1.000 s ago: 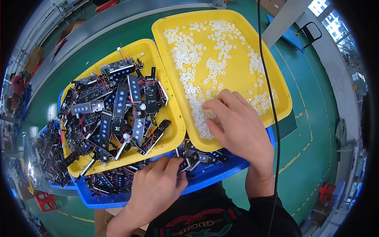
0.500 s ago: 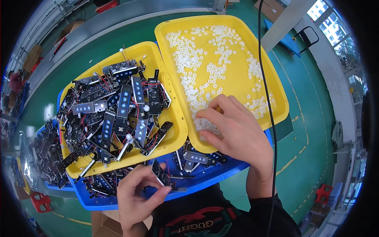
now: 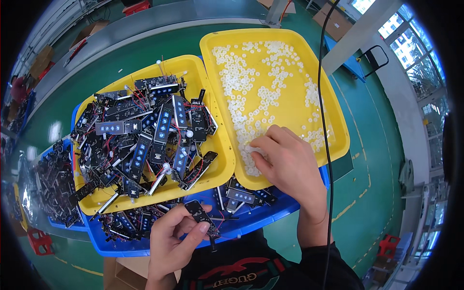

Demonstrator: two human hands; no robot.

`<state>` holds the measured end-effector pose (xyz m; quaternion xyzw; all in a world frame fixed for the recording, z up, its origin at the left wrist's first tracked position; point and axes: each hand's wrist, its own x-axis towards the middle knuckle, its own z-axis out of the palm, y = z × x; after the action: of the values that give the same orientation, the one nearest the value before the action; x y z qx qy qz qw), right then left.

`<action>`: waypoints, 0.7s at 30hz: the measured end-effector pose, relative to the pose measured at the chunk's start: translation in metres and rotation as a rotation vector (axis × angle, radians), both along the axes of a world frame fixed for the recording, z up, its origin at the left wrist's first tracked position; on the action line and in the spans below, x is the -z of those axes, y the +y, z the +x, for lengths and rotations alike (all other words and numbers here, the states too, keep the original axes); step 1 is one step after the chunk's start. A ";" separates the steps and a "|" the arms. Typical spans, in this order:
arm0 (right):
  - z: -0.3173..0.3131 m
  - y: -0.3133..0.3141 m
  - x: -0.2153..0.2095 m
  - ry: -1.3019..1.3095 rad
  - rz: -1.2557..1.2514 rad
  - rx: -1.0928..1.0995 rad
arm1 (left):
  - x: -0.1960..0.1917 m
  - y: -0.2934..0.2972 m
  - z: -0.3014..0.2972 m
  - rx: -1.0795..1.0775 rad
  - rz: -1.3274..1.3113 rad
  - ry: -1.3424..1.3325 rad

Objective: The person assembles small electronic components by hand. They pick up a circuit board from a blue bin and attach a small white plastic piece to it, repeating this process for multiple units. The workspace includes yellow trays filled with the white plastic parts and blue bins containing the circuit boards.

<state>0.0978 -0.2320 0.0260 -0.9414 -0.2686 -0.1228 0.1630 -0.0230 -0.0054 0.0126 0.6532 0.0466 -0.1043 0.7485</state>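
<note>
My left hand point(image 3: 175, 237) pinches a narrow black circuit board point(image 3: 197, 211) between thumb and fingers in front of the trays; thin wires hang off it. Over at the right, my right hand point(image 3: 292, 164) reaches into the yellow tray point(image 3: 302, 104) of small white plastic rings point(image 3: 234, 79). Its thumb and fingertips are drawn together at the rings along the tray's left side; whatever lies between them is too small to make out. Beside it, another yellow tray point(image 3: 224, 169) is heaped with black circuit boards point(image 3: 140, 154) carrying small blue-lit displays and red wires.
Both trays rest on a blue bin point(image 3: 270, 217) holding more boards. Another pile of boards point(image 3: 63, 188) lies at the far left. A black cable point(image 3: 323, 121) hangs down across the right-hand tray. Red stools point(image 3: 39, 241) and a blue cart point(image 3: 348, 58) stand on the green floor.
My left hand has turned the circuit board, so its flat black face shows more. My right thumb and fingertips have come closer together among the white rings. The whole view has shifted slightly.
</note>
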 end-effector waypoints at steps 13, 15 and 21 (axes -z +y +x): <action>-0.021 0.009 -0.011 0.005 0.598 0.050 | -0.001 -0.002 -0.001 -0.175 -0.061 -0.011; -0.030 0.011 -0.006 0.048 0.808 -0.042 | 0.000 0.000 -0.001 -0.137 -0.028 -0.011; -0.058 0.023 -0.013 0.417 0.909 -0.322 | 0.000 0.000 -0.001 -0.243 -0.160 -0.151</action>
<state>0.0401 -0.2090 0.0388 -0.7270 -0.2916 -0.0105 0.6216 -0.0243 -0.0057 0.0125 0.5870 0.0604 0.0328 0.8066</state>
